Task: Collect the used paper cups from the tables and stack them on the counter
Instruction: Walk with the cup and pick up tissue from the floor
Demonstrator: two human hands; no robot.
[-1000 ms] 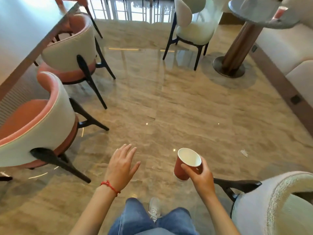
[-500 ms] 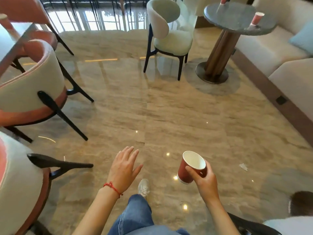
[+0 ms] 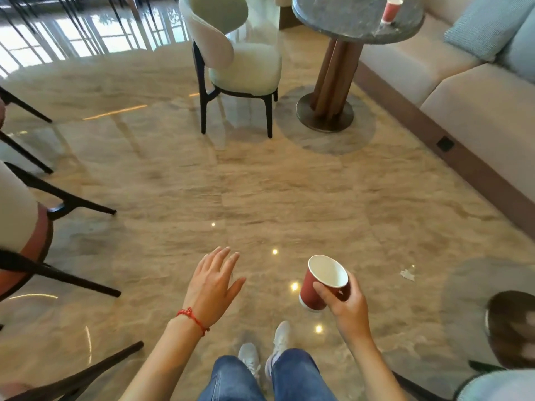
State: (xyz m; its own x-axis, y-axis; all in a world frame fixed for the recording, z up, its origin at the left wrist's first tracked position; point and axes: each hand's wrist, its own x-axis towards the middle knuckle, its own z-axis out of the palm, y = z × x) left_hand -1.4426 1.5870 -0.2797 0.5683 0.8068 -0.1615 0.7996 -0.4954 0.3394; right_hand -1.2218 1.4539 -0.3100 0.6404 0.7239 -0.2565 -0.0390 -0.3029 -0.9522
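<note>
My right hand (image 3: 348, 306) grips a red paper cup (image 3: 320, 286) with a white inside, tilted a little to the left, low in the view above the floor. My left hand (image 3: 212, 285), with a red string at the wrist, floats beside it with fingers straight and holds nothing. Far ahead at the upper right, another red paper cup (image 3: 391, 10) stands upright near the right side of a round grey stone table (image 3: 341, 21).
A pale green chair (image 3: 234, 59) stands left of the round table's wooden pedestal (image 3: 330, 91). A cream sofa (image 3: 469, 82) with blue cushions lines the right wall. Pink chairs with black legs (image 3: 26, 227) crowd the left edge. A paper scrap (image 3: 406, 274) lies on the marble floor.
The view has moved forward and turned right, so the round table with its cup is nearer. Both hands keep their pose and the cup stays in my right hand.
</note>
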